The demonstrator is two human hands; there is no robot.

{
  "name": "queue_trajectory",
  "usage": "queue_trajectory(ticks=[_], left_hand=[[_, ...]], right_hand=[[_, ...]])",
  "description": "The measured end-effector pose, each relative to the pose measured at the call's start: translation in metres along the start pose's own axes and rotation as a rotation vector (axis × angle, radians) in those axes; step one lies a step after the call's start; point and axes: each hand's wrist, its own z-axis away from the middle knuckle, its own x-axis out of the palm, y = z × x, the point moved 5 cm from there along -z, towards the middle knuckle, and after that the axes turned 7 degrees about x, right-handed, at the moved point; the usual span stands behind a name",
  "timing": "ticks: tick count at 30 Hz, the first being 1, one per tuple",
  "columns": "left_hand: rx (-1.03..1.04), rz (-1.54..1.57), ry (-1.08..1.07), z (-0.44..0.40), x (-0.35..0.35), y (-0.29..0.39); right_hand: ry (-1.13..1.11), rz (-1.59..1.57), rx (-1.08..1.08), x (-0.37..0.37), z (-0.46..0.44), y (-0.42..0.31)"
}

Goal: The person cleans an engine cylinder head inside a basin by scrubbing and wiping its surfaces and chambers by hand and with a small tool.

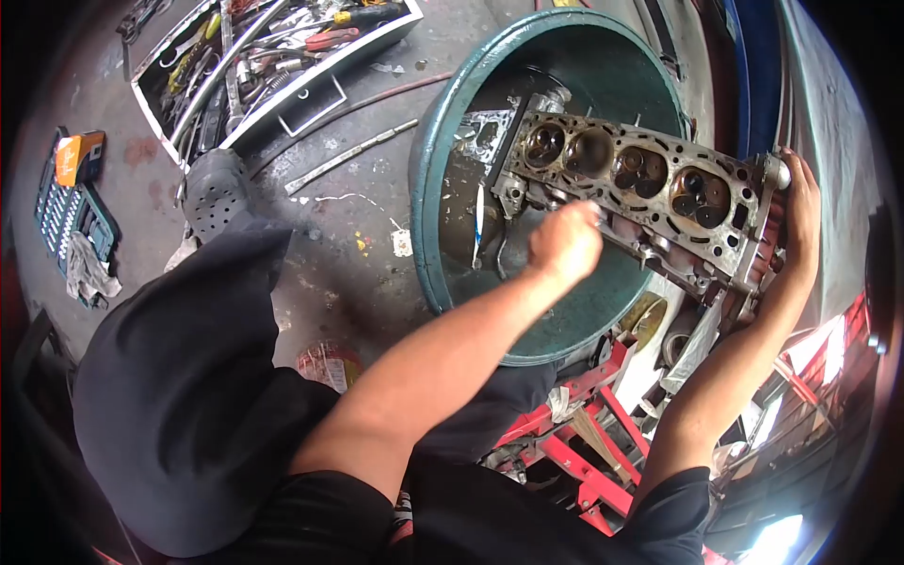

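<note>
Cylinder head (625,203) is lying slantwise across the green tub (429,235), one end reaching down inside it and the other jutting out past the rim on the right. Its flat face is turning four round combustion chambers upward, with dark, wet-looking staining showing in them. The right hand (802,202) is holding the outer end, its fingers grasping the corner of the metal. The left hand (565,243) is hovering at, or touching, the near long side, its fingers clenching into a fist; whether they are enclosing anything, I cannot tell.

Inside the tub, a blue-and-white stick (478,221) is standing at a slant beside the inner end of the casting, and another metal part (484,132) is lying beyond it. Dark liquid is covering part of the bottom.

On the floor (377,179), left of the tub, a long metal bar (350,157) is lying near a thin hose (400,91). Farther off, a white-edged tool tray (377,43) is holding a jumble of hand tools. At far left, a socket case (55,221) is lying open, an orange box (79,160) resting on it and a grey glove (89,270) draping over its near end. Below the tub, a red metal frame (586,476) is showing between the person's arms.
</note>
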Motion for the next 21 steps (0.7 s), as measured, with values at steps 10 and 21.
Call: queue_trajectory(ticks=[10, 21], left_hand=[[0.042, -0.076, -0.134, 0.018, 0.006, 0.038], [-0.029, -0.004, 0.017, 0.019, -0.006, 0.019]], right_hand=[[-0.043, -0.016, 0.073, 0.000, 0.018, -0.016], [0.026, 0.121, -0.049, -0.001, 0.032, -0.042]])
